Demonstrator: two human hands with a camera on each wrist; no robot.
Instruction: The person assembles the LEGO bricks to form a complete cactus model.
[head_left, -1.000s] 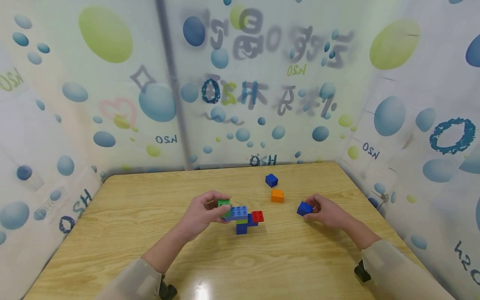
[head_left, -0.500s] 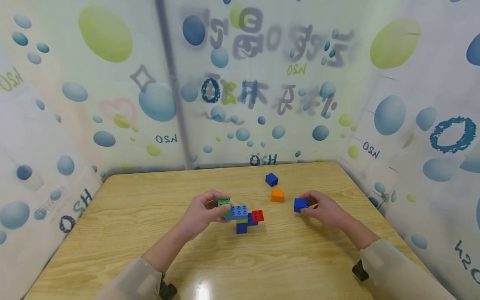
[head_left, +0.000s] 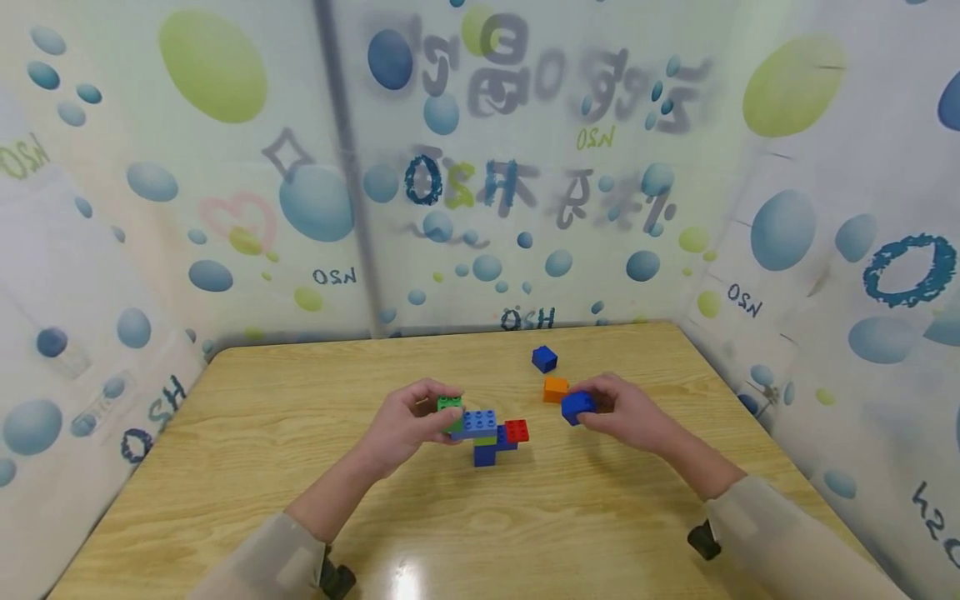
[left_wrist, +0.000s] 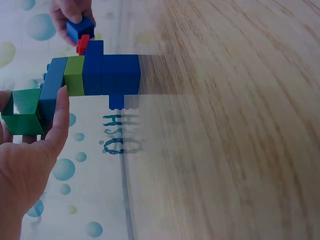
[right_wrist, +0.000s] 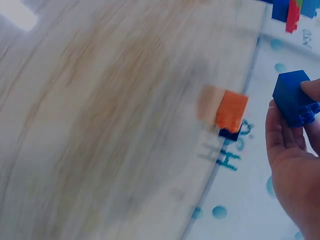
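- Head view: the left hand (head_left: 408, 427) grips the green block (head_left: 449, 403) at the left end of the brick stack (head_left: 483, 456) on the table (head_left: 225, 467); the right hand (head_left: 632, 417) pinches the held blue block (head_left: 576, 408), near the orange block (head_left: 553, 388), with the far blue block (head_left: 544, 359) behind
- Left wrist view: the left hand is clamped on the green block, which adjoins the light-blue block (left_wrist: 53, 85)
- Right wrist view: the right hand clasps the held blue block off the table, apart from the brick stack

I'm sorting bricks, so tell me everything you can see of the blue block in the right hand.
The blue block is a plain, chunky brick that looks like plastic, with studs on one face. The right hand holds it tilted above the table, between thumb and fingers. In the head view it appears right of the joined blocks.
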